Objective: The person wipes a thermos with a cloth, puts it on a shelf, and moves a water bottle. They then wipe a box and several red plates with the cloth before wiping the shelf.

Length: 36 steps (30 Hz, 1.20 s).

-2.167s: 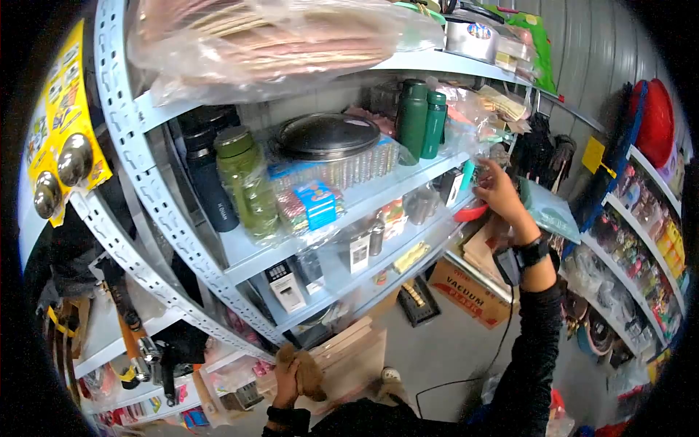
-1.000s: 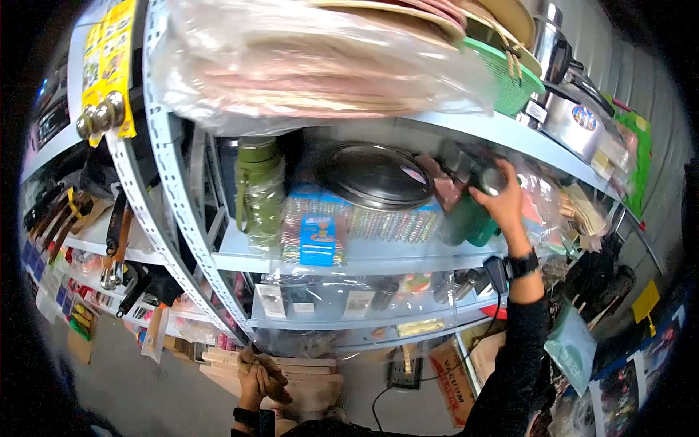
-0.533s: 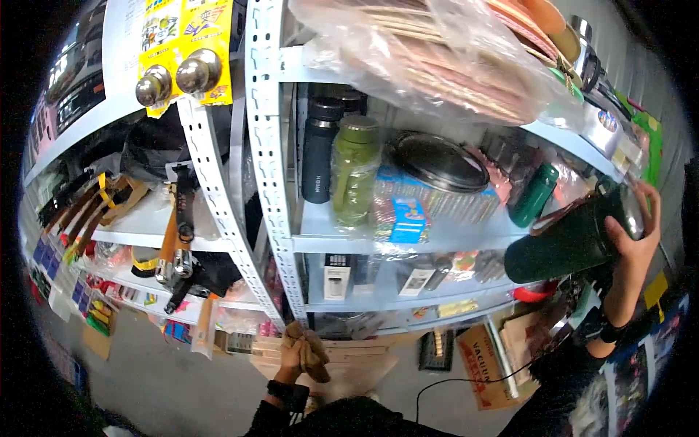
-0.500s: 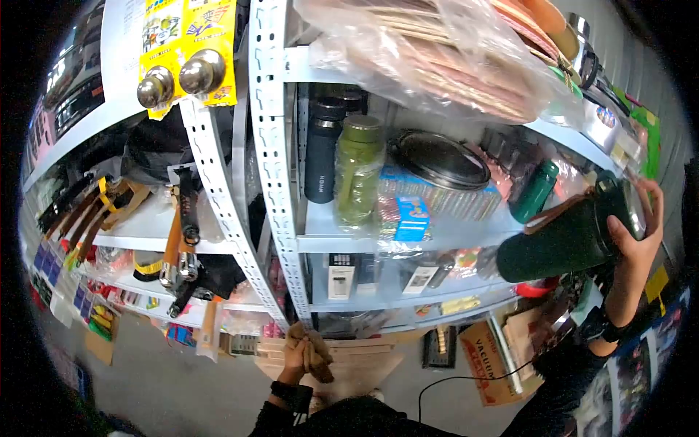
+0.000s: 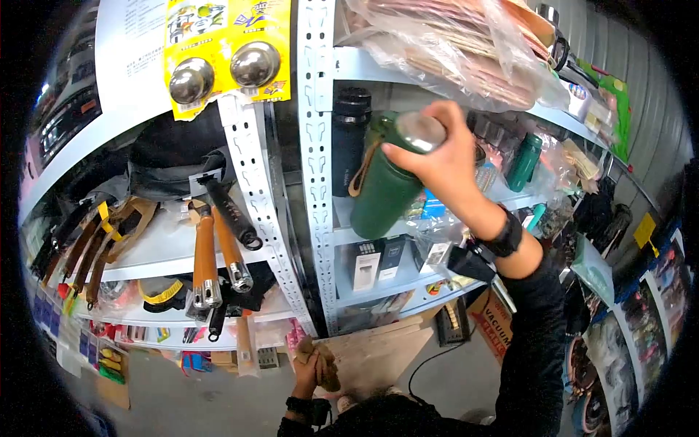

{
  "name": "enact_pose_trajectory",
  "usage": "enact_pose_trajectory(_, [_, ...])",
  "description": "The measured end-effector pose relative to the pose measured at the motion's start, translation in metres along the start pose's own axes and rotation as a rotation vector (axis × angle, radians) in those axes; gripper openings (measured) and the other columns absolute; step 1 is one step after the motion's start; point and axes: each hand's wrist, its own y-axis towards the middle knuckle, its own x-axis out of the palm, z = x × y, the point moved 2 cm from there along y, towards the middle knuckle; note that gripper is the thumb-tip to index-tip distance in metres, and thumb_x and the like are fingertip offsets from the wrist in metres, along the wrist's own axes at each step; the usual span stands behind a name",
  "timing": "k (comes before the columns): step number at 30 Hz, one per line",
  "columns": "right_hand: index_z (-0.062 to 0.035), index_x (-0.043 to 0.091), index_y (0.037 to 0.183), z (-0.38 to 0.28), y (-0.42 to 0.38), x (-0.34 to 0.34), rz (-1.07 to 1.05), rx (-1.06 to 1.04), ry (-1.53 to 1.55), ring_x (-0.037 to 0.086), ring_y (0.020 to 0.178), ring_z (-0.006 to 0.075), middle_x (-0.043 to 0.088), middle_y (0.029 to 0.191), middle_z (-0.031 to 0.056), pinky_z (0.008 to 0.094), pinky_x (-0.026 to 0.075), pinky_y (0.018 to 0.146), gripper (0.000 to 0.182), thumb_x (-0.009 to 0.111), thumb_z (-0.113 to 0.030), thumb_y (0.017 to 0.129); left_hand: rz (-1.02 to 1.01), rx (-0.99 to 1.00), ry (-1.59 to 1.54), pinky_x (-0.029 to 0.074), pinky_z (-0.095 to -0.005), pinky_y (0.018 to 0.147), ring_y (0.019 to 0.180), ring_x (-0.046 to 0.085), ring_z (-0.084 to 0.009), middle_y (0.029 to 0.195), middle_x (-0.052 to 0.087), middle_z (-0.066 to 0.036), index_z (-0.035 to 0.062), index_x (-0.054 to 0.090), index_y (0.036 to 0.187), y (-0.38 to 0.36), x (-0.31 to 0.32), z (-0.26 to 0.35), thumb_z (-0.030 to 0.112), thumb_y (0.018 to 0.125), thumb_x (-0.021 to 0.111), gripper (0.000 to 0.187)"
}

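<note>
metal shelf (image 5: 317,182), black flask (image 5: 349,138), boxes (image 5: 378,258)

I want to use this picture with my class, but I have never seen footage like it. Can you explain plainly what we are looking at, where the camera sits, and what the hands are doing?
There is no machine here: a person wears one camera on the head, looking forward and down, and the wide lens bends the edges. We see metal shelves in a shop. The right hand grips a dark green flask near its silver top, tilted in front of the shelf. The left hand, low down, holds a brown cloth. On the shelves are a black flask, a smaller green flask and small boxes. To the left lie wooden-handled tools, and door knobs hang on a yellow card.
</note>
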Motion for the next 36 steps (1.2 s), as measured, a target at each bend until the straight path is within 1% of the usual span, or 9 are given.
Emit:
enact_pose_trajectory(5, [-0.0072,0.044,0.095,0.017,0.016,0.052,-0.083,0.036,-0.079,0.058,0.081,0.031,0.059,0.086,0.0151,0.0367,0.046,0.071,0.058,0.077,-0.028,0.051,0.32,0.332,0.206,0.047,-0.0287,0.064,0.077,0.056,-0.0188,0.091,0.056,-0.011,-0.0027,0.043,0.112,-0.018,-0.029,0.003,0.007,0.081,0.053,0.033])
enact_pose_trajectory(8, [-0.0021,0.045,0.095,0.027,0.026,0.072,-0.154,0.162,-0.116,0.056,0.087,0.0249,0.056,0.092,0.0152,0.0322,0.043,0.077,0.06,0.078,-0.025,0.05,0.35,0.241,0.118,0.048,-0.0305,0.067,0.082,0.055,-0.0194,0.097,0.053,-0.011,-0.0037,0.046,0.106,-0.03,-0.072,-0.012,0.007,0.081,0.053,0.028])
enact_pose_trajectory(11, [-0.0022,0.046,0.095,0.047,0.035,0.089,-0.17,0.263,-0.131,0.056,0.086,0.0256,0.057,0.093,0.0144,0.0333,0.044,0.076,0.064,0.079,-0.029,0.048,0.499,0.412,0.239,0.047,-0.0287,0.059,0.071,0.056,-0.0162,0.086,0.056,-0.01,-0.0021,0.047,0.105,-0.043,-0.086,-0.019,0.005,0.082,0.05,0.024])
enact_pose_trajectory(15, [-0.0064,0.044,0.1,0.057,0.049,0.105,-0.189,0.345,-0.195,0.057,0.084,0.0277,0.058,0.091,0.014,0.036,0.044,0.074,0.069,0.077,-0.035,0.046,0.507,0.242,-0.153,0.037,-0.0222,0.037,0.042,0.045,-0.0091,0.066,0.053,-0.005,-0.0004,0.041,0.112,-0.064,-0.086,-0.004,0.003,0.082,0.048,0.031])
enact_pose_trajectory(20, [-0.0069,0.039,0.108,0.085,0.063,0.13,-0.2,0.308,-0.162,0.056,0.09,0.0311,0.054,0.102,0.0143,0.0386,0.044,0.077,0.08,0.076,-0.044,0.047,0.688,0.533,0.004,0.041,-0.0237,0.044,0.048,0.049,-0.0117,0.064,0.052,-0.005,-0.0024,0.043,0.108,-0.063,-0.084,0.002,0.003,0.082,0.048,0.027])
enact_pose_trajectory(25, [-0.0026,0.041,0.112,0.089,0.073,0.138,-0.335,0.311,-0.206,0.053,0.097,0.0311,0.051,0.109,0.0146,0.0387,0.042,0.081,0.082,0.072,-0.049,0.052,0.661,0.348,0.122,0.044,-0.0245,0.052,0.063,0.054,-0.0137,0.078,0.054,-0.008,-0.0038,0.044,0.104,-0.076,-0.069,0.016,0.004,0.082,0.049,0.024])
enact_pose_trajectory(28, [-0.0013,0.044,0.113,0.094,0.077,0.137,-0.45,0.206,-0.125,0.049,0.102,0.0289,0.05,0.11,0.0175,0.0329,0.039,0.086,0.079,0.074,-0.041,0.051,0.58,0.366,0.013,0.044,-0.0261,0.049,0.055,0.052,-0.0136,0.069,0.053,-0.005,-0.0039,0.046,0.102,-0.075,-0.069,0.014,0.005,0.082,0.048,0.022])
enact_pose_trajectory(30, [0.0013,0.033,0.124,0.094,0.078,0.13,-0.553,-0.03,0.169,0.039,0.113,0.0273,0.042,0.121,0.0169,0.0327,0.031,0.094,0.085,0.073,-0.03,0.056,0.607,0.368,0.021,0.043,-0.0272,0.046,0.051,0.051,-0.0134,0.067,0.052,-0.005,-0.0048,0.046,0.1,-0.081,-0.044,0.028,0.006,0.083,0.048,0.021])
enact_pose_trajectory(36, [-0.0019,0.034,0.126,0.101,0.096,0.115,-0.955,0.08,0.319,0.039,0.114,0.0258,0.044,0.121,0.0142,0.032,0.029,0.097,0.077,0.071,-0.012,0.06,0.767,0.353,-0.029,0.034,-0.0246,0.035,0.038,0.041,-0.0104,0.058,0.049,-0.004,-0.0069,0.045,0.099,-0.062,-0.071,0.012,0.004,0.082,0.047,0.02])
